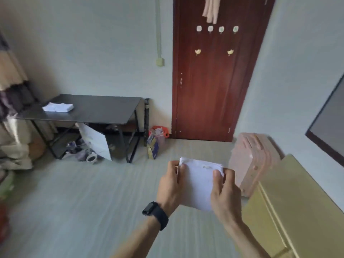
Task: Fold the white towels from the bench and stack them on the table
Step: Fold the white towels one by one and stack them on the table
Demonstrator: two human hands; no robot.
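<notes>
A folded white towel hangs in the air in front of me, held between both hands. My left hand, with a black watch on its wrist, grips the towel's left edge. My right hand grips the right edge, thumb on top. Across the room stands a dark table. A small stack of folded white towels lies near its left end. The yellow bench shows at the lower right, with no towels visible on the part in view.
A pink suitcase stands beside the bench. Bags sit on the floor by the red-brown door. A white bag and shoes lie under the table. Piled fabric fills the left edge. Open floor lies between me and the table.
</notes>
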